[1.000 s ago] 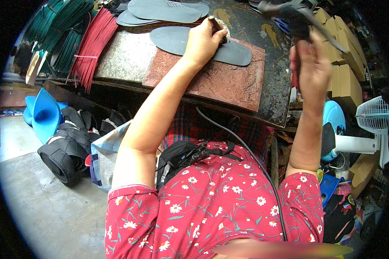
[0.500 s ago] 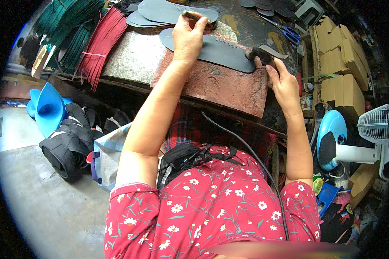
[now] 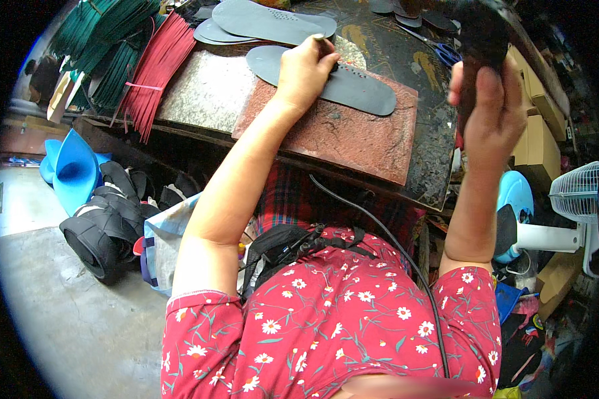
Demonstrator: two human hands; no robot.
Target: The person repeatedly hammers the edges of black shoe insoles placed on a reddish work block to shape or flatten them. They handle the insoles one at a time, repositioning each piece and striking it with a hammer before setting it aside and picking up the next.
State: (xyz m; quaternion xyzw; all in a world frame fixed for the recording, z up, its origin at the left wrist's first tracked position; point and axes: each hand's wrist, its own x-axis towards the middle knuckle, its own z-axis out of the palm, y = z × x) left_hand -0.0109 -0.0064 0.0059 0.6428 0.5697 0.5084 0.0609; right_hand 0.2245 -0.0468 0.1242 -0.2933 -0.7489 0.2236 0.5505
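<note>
A long grey shoe sole lies on a reddish stone slab, with a row of small holes along its far edge. My left hand is closed around a short, dark punch held upright over the sole's far edge; its lower end is hidden by my fingers. On the right, my raised right hand grips a hammer, which looks dark and smeared by motion, close to the camera. Beyond the left hand lie several more grey soles, the top one also dotted with holes.
Bundles of red strips and green strips lie at the table's left. Blue-handled scissors rest at the back. A white fan and cardboard boxes stand right. A cable crosses my lap.
My right hand has lifted the hammer from beside the sole's right end, up and to the right. My left hand with the punch has shifted slightly right and nearer along the sole.
</note>
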